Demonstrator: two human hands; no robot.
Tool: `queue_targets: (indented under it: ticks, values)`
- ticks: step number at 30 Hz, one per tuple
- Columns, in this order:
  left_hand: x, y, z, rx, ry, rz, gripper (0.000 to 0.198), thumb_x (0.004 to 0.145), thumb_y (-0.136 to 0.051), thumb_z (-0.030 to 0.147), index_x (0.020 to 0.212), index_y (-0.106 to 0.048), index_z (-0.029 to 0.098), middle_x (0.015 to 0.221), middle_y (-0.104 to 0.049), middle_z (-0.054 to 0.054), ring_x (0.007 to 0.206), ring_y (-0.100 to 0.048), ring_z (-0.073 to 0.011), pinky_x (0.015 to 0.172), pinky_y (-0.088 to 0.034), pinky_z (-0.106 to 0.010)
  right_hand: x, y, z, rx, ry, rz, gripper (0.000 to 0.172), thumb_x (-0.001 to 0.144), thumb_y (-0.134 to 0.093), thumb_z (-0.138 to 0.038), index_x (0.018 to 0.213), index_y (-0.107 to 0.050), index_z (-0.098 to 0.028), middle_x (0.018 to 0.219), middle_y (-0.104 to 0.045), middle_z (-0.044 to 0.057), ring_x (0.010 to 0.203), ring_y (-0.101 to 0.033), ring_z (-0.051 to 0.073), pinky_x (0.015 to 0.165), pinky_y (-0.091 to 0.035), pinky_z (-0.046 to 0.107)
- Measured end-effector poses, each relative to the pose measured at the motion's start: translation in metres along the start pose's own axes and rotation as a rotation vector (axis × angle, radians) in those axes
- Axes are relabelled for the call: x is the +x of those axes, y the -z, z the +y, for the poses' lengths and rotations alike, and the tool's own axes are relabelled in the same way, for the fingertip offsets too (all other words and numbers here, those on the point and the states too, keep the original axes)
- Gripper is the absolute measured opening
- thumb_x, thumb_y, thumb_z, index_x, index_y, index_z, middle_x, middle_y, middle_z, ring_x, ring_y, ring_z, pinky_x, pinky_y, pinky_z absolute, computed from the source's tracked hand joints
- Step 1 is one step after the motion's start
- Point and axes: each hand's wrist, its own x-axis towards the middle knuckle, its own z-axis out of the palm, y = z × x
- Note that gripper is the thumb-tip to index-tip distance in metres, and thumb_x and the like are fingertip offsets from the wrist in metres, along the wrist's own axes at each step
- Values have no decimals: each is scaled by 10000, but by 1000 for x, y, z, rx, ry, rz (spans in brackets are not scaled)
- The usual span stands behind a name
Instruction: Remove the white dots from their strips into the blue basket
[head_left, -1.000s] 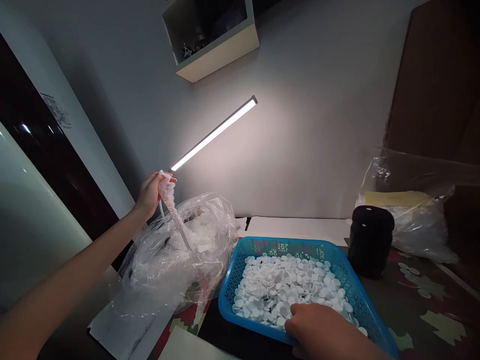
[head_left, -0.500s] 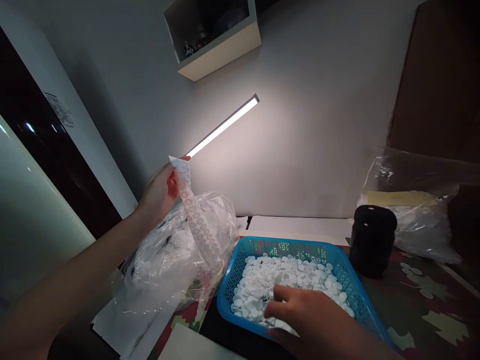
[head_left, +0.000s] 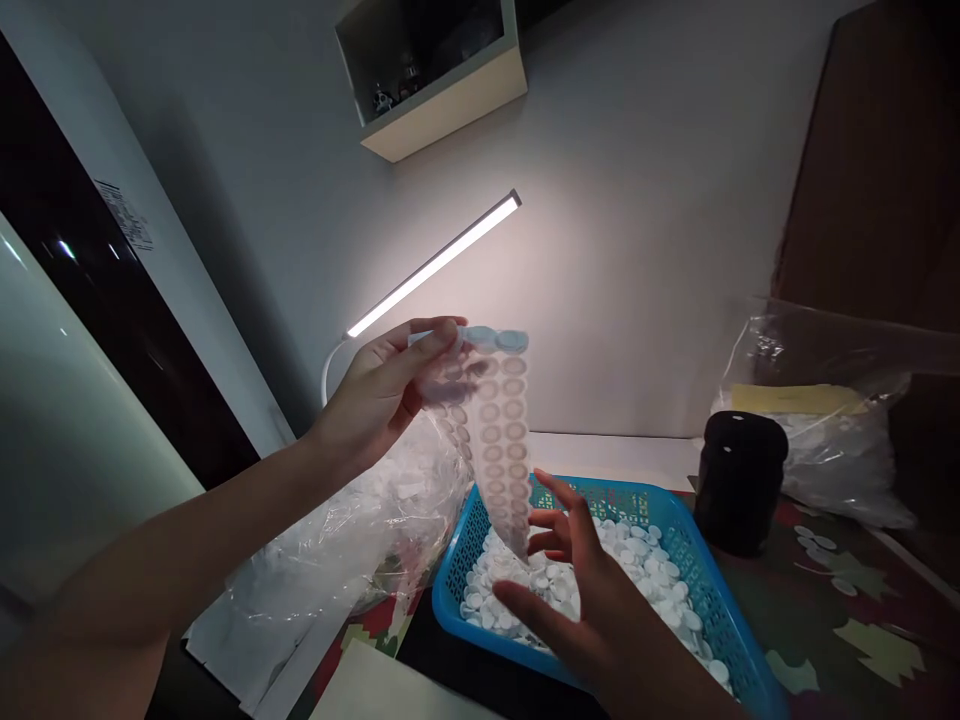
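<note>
**Left hand (head_left: 382, 390) pinches a strip of white discs (head_left: 501, 440) aloft, its grip narrow on the strip's top edge**

Right hand (head_left: 577, 600) hangs, grip wide and fingers spread, over loose white discs (head_left: 645, 570) in a blue plastic basket (head_left: 450, 615) on the bench, a clear plastic bag (head_left: 352, 540) just beside it.
</note>
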Motion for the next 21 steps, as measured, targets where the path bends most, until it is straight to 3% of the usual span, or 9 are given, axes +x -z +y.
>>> queue_targets:
  ticks: [2,4,5,7,14,17,21]
  values:
    - [0,-2,0,-15,-12,0,102,757,-685,240,837,-680,178,792,-676,6,669,-645,-100,605,-538,-172,2,2,1,26,-22,-11,550,816,-545,-461,1292,-365,-252,1027,-582,54,930,-584,210,803,-488,347]
    - [2,-1,-2,-18,-28,-1,96,746,-696,229,823,-672,178,761,-670,17,636,-633,-82,605,-530,-163,4,5,0,36,9,-103,309,844,-506,-455,1025,-589,-219,924,-589,39,866,-582,200,794,-476,335]
    - [4,1,-3,-8,-33,1,106,744,-700,236,828,-669,180,756,-668,19,631,-631,-78,616,-528,-164,4,7,-1,50,25,-152,277,854,-495,-441,897,-631,-204,905,-589,37,854,-579,194,804,-469,332]
    - [9,6,-7,28,-46,26,143,737,-706,272,844,-669,186,769,-667,18,650,-636,-80,645,-524,-171,5,12,-4,114,27,-212,278,858,-500,-418,810,-654,-192,929,-592,39,875,-578,190,837,-456,329]
    - [37,37,-20,72,-127,188,232,659,-765,249,857,-669,177,782,-672,2,647,-611,-67,568,-481,-147,15,46,-10,389,-97,-262,339,825,-547,-457,1009,-607,-179,987,-655,65,963,-611,221,883,-461,345]
    - [41,49,-28,82,-119,241,236,644,-767,226,843,-653,171,787,-669,1,664,-606,-68,568,-472,-145,20,68,-9,354,-120,-171,325,802,-586,-429,1013,-601,-182,987,-665,66,982,-613,236,870,-467,342]
    - [31,61,-45,139,-7,266,267,609,-781,231,844,-662,185,837,-672,-13,709,-617,-95,563,-477,-157,28,93,0,274,-175,-27,302,752,-628,-430,948,-617,-201,941,-677,69,928,-628,242,782,-502,316]
